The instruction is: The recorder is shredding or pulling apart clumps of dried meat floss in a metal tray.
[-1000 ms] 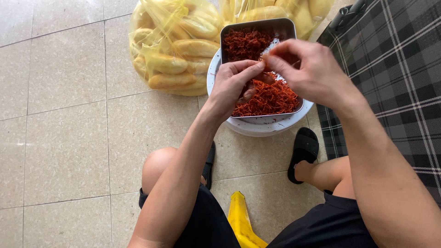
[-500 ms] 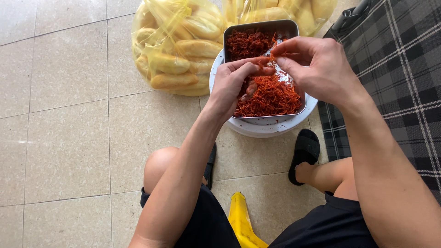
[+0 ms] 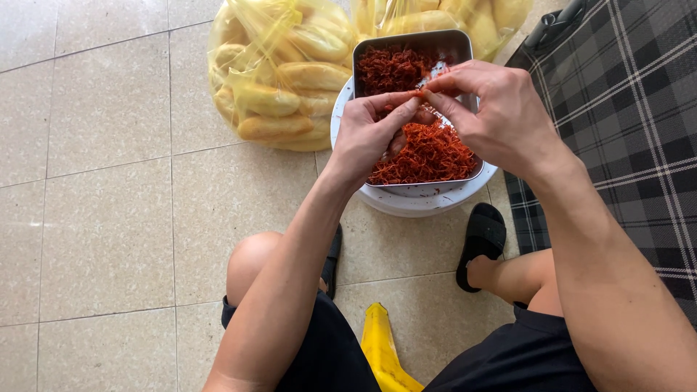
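Pinching one red shred (image 3: 419, 94) between them, left hand (image 3: 370, 134) and right hand (image 3: 501, 116) meet fingertip-to-fingertip directly above the steel tray (image 3: 406, 42).

There is one view only, from a camera worn on the person's head. It looks steeply down and a little forward, past the person's own knees and forearms to the tiled floor (image 3: 109, 218). The view is close: the left hand (image 3: 370, 134) and the right hand (image 3: 501, 116) meet in the upper middle of the frame, above a metal tray (image 3: 450, 43). The forearms run up from the bottom edge. With a single camera, no part of the scene is shared with another view.
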